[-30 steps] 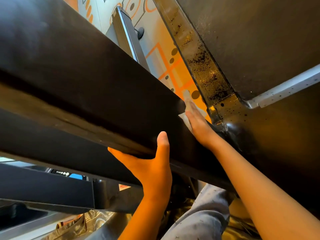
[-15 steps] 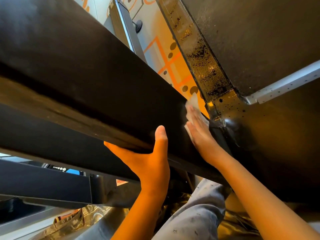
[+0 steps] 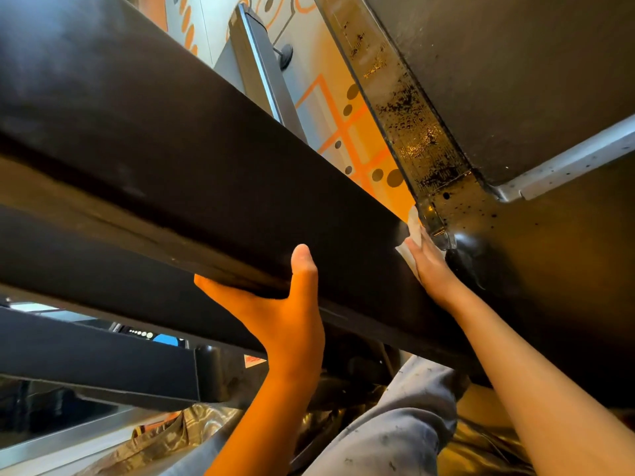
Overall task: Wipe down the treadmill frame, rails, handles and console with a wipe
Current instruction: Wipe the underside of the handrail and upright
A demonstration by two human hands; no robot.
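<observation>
Wipe (image 3: 414, 231) has been slid a little further into the corner where the beam (image 3: 206, 187) ends beside the shiny rail (image 3: 412, 132). It is pressed flat there by the straight, close fingers (image 3: 413, 243) of the right hand (image 3: 431, 266). The beam's lower edge is still gripped by the left hand (image 3: 292, 314), thumb up. This corner looks nearly done.

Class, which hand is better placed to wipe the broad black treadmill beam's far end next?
Right: the right hand presses the white wipe against that end; the left hand grips the beam underneath, without a wipe.
</observation>
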